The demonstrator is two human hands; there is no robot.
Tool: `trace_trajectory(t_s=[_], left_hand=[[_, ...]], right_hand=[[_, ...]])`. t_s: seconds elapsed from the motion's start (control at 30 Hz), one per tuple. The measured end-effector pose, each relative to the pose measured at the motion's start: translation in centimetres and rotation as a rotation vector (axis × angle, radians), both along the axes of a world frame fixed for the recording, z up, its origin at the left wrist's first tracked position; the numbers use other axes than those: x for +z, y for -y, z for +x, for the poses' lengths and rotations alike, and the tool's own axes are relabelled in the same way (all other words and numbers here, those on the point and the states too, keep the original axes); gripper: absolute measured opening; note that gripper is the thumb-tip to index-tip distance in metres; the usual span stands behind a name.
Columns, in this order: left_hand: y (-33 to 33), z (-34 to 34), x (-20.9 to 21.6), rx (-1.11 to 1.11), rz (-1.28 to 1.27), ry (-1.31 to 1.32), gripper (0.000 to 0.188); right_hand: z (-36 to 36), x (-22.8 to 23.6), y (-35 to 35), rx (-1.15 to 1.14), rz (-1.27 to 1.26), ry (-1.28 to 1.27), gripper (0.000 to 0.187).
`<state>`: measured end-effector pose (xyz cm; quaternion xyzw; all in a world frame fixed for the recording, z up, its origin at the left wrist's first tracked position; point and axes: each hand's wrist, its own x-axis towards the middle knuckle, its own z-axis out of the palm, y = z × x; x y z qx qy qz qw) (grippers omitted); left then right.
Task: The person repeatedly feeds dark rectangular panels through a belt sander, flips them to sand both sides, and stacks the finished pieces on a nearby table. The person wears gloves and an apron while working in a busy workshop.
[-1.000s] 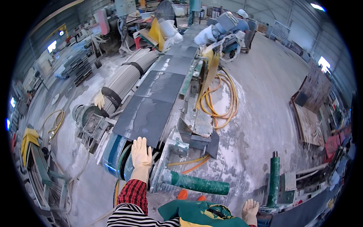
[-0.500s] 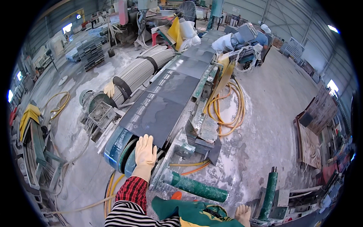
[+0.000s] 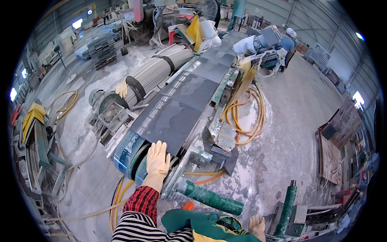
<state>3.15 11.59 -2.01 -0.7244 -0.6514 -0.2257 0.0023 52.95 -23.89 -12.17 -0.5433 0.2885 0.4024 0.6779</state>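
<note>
My left hand [image 3: 158, 158], in a cream rubber glove, lies flat with its fingers stretched out against the near edge of a dark grey stone slab [image 3: 171, 125]. This slab rests on a roller conveyor with a blue belt end [image 3: 128, 151], and further dark slabs [image 3: 199, 86] line up behind it. My right hand [image 3: 256, 226], gloved too, hangs low at the lower edge, holding nothing, fingers apart. Near it is an upright green post [image 3: 288, 207]. A green roller [image 3: 209, 197] lies across the frame between my hands.
Left of the conveyor are a motor [image 3: 109, 115] and a strapped bundle of pale strips [image 3: 155, 72]. Orange and yellow hoses [image 3: 258, 115] coil on the floor at right. A person [image 3: 288, 42] stands beyond wrapped equipment at the far right. Wooden boards [image 3: 332, 161] lean farther right.
The view has shifted slightly, so the scene sits a little lower and to the right. My left hand stays at the slab's edge; the fingers of my right hand look more spread.
</note>
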Motion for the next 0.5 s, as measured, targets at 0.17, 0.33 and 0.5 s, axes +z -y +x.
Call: trace_trajectory(t_s=[0.17, 0.33, 0.5], left_hand=[[-0.1, 0.2, -0.3, -0.01, 0.017, 0.0, 0.054], [0.3, 0.2, 0.2, -0.013, 0.029, 0.019, 0.052], [0.6, 0.0, -0.1, -0.007, 0.037, 0.016, 0.052]], right_hand=[[0.7, -0.2, 1.4, 0.059, 0.151, -0.051, 0.019], [2.4, -4.0, 4.0, 0.277, 0.542, -0.015, 0.022], [4.8, -5.5, 4.6, -0.102, 0.723, -0.578, 0.026]])
